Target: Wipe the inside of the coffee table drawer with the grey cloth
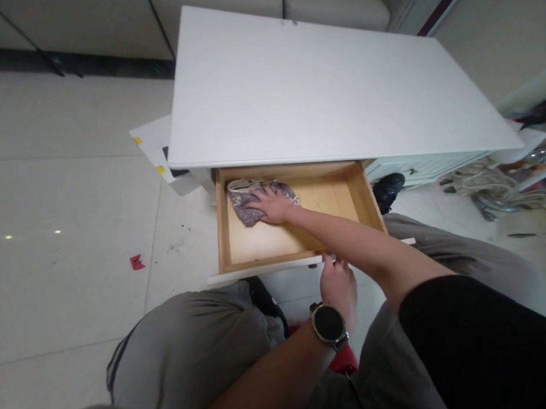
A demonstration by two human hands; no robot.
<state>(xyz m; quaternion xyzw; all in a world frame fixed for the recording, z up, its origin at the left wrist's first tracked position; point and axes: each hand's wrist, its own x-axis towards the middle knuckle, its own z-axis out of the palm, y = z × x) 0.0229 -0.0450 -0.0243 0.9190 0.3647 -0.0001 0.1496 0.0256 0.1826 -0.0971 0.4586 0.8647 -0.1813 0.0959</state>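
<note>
A pulled-out wooden drawer (252, 246) projects from the white cabinet (340, 95). In its back left part lies a crumpled grey-purple patterned cloth (248, 213). My right hand (275, 205) rests palm down on this cloth, fingers spread, its arm reaching across the drawer from the right. My left hand (337, 284), wearing a round black-faced watch (329, 322), is at the drawer's white front panel (268, 269). Its fingertips curl over the top edge there, while the thumb side is partly hidden.
Behind the cabinet stands a beige sofa (223, 1). Coiled cords and clutter (498, 184) lie on the floor at the right. A white box (153, 144) sits left of the cabinet, and a red scrap (137, 262) lies on the tiles. My knees flank the drawer.
</note>
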